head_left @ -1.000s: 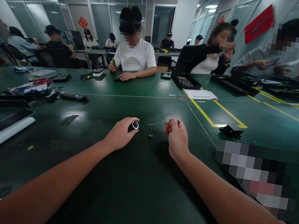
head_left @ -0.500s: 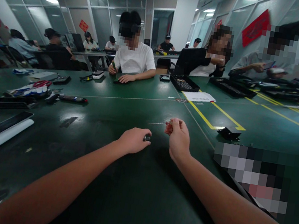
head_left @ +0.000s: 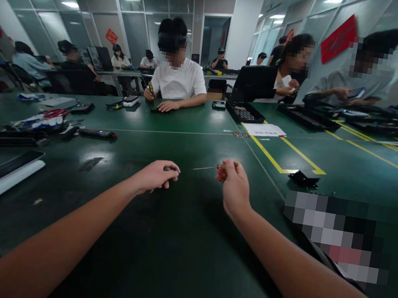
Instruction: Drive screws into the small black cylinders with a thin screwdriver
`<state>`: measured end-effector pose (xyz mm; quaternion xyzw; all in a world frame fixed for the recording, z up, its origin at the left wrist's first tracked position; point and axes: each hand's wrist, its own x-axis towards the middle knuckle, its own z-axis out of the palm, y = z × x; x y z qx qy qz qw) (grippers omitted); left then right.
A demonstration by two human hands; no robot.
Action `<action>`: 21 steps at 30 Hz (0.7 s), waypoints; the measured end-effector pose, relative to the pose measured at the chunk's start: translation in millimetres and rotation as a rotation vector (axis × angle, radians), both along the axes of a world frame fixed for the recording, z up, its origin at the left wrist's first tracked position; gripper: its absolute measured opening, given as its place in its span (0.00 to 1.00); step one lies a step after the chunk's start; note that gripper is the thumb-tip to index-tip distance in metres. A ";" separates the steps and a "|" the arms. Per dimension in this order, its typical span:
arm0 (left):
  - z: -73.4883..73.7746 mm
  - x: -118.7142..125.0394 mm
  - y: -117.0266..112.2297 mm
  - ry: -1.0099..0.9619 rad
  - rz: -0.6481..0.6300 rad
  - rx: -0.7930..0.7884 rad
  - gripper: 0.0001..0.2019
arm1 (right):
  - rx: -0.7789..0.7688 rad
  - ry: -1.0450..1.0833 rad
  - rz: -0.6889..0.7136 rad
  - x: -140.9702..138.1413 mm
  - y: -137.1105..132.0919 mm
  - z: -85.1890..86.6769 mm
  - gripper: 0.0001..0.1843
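My right hand (head_left: 235,185) is closed around the reddish handle of a screwdriver (head_left: 206,168); its thin metal shaft points left, above the green table. Most of the handle is hidden in the fingers. To the left of the shaft tip is my left hand (head_left: 158,175), its fingers curled downward. A bit of something small and dark (head_left: 168,169) shows between the thumb and fingers, too covered to name. The two hands are apart.
On the left lie a phone on a white power bank (head_left: 7,175), a dark pen-like tool (head_left: 97,133) and cluttered tools. A black part (head_left: 304,178) and a blurred-out item are at right. Across the table a person in white (head_left: 177,82) works with a screwdriver; black trays (head_left: 245,112) stand behind.
My left hand has moved left, away from the screwdriver tip, and turned so that less of the dark thing shows. My right hand is nearly still, with the shaft slightly lower.
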<state>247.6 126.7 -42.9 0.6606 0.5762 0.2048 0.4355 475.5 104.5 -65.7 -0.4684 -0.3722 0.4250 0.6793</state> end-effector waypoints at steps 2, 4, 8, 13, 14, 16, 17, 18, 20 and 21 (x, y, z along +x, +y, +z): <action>3.4 -21.2 -4.1 -0.181 0.136 -0.043 0.12 | -0.008 -0.007 0.009 0.1 0.0 -1.1 0.13; 7.2 -44.1 -9.5 -0.360 0.260 -0.075 0.10 | -0.008 -0.015 0.020 0.3 0.3 -2.6 0.12; 18.1 -89.8 -24.7 -0.575 0.525 -0.105 0.06 | 0.005 -0.018 0.042 -0.2 1.3 -4.8 0.12; 36.1 -141.9 -54.7 -0.690 0.771 -0.042 0.03 | 0.001 -0.027 0.055 -1.8 2.3 -5.8 0.12; 39.2 -151.8 -61.4 -0.691 0.813 -0.019 0.03 | 0.003 -0.026 0.057 -1.9 2.5 -5.9 0.12; 44.4 -170.7 -74.7 -0.672 0.913 0.021 0.04 | 0.007 -0.019 0.055 -2.1 2.8 -5.8 0.12; 46.5 -179.6 -81.1 -0.656 0.971 0.047 0.05 | 0.010 -0.016 0.055 -2.2 2.9 -5.6 0.12; 48.2 -188.1 -87.3 -0.639 1.018 0.065 0.05 | 0.013 -0.015 0.055 -2.3 2.9 -5.2 0.13; 50.0 -204.3 -99.0 -0.599 1.117 0.102 0.06 | 0.014 -0.023 0.058 -2.6 2.7 -4.2 0.13; 49.9 -212.4 -104.4 -0.585 1.150 0.112 0.05 | 0.012 -0.029 0.058 -2.8 2.5 -3.7 0.14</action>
